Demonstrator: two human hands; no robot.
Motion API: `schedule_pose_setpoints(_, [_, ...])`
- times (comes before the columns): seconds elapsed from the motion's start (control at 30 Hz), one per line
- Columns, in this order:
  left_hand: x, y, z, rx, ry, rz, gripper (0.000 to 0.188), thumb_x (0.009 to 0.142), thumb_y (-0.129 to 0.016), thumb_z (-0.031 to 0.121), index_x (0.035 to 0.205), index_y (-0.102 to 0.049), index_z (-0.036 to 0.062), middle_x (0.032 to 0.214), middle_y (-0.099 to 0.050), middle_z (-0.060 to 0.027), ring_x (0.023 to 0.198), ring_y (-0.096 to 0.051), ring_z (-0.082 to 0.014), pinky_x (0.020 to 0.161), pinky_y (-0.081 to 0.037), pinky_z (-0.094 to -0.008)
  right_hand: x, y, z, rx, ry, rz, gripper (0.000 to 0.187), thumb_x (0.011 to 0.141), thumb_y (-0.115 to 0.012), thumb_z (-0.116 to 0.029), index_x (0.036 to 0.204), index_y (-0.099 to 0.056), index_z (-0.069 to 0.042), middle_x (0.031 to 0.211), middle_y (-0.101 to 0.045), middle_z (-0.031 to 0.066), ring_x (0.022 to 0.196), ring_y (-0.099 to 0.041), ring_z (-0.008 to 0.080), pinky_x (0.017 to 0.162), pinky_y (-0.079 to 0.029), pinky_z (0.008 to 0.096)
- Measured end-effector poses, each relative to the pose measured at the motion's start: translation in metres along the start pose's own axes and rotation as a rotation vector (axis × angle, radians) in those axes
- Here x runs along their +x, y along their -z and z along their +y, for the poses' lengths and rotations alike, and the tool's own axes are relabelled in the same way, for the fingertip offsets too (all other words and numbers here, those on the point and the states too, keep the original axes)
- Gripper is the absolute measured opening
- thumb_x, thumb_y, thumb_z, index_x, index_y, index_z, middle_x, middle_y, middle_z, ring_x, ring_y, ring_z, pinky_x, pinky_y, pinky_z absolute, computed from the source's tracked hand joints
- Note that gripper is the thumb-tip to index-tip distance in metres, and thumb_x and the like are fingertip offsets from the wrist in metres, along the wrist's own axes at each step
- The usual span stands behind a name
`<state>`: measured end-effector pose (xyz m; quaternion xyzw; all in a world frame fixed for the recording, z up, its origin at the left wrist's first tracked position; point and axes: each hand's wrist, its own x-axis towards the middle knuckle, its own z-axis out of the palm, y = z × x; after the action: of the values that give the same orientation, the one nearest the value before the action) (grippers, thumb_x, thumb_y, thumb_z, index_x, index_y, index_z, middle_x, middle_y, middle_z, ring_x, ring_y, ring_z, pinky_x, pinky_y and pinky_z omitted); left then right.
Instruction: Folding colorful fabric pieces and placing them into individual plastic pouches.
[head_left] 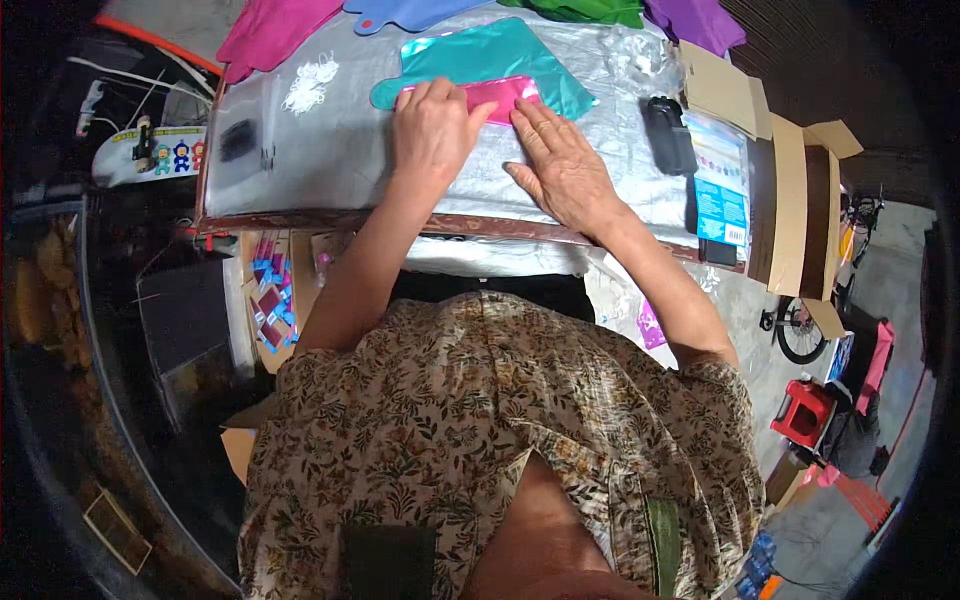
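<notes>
A shiny teal foil-like sheet (487, 55) lies flat on the silver-covered table, with a rounded tab at its left. Along its near side is a narrow, glossy pink strip (487, 100); I cannot tell whether it is a fold of the same sheet. My left hand (432, 135) rests on the strip's left part, fingers bent down over it and thumb stretched out to the right. On the strip's right end lie the fingertips of my right hand (562, 170), its fingers extended and thumb spread away. The bent left fingertips are partly hidden.
Pink (275, 35), blue (405, 12), green (590, 10) and purple sheets (697, 28) line the far edge. White string (311, 84) lies left. A black object (670, 135), a blue-and-white package (722, 200) and cardboard boxes (790, 200) stand right.
</notes>
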<state>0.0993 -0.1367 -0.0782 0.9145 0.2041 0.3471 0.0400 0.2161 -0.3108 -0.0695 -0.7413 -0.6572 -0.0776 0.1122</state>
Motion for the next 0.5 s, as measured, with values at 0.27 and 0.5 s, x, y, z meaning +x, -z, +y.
schedule_pose_setpoints(0.27, [-0.013, 0.002, 0.012, 0.0, 0.008, 0.039, 0.037, 0.078, -0.078, 0.042, 0.081, -0.072, 0.0058, 0.087, -0.066, -0.0067, 0.088, -0.064, -0.0243, 0.077, -0.051, -0.0405, 0.082, -0.017, 0.084, 0.077, -0.041, 0.41, 0.047, 0.092, -0.068, -0.03, 0.125, -0.059, 0.002, 0.113, -0.061, 0.0247, 0.104, -0.059, 0.0424, 0.092, -0.049, 0.0484])
schedule_pose_setpoints(0.5, [-0.022, 0.011, 0.022, -0.072, 0.005, 0.128, 0.033, 0.077, -0.081, 0.036, 0.085, -0.072, 0.0054, 0.086, -0.068, -0.0071, 0.082, -0.067, -0.0267, 0.074, -0.054, -0.0394, 0.119, -0.016, 0.1, -0.237, -0.2, 0.359, 0.054, 0.089, -0.067, -0.047, 0.113, -0.063, 0.001, 0.11, -0.062, 0.0245, 0.103, -0.06, 0.0415, 0.087, -0.049, 0.0499])
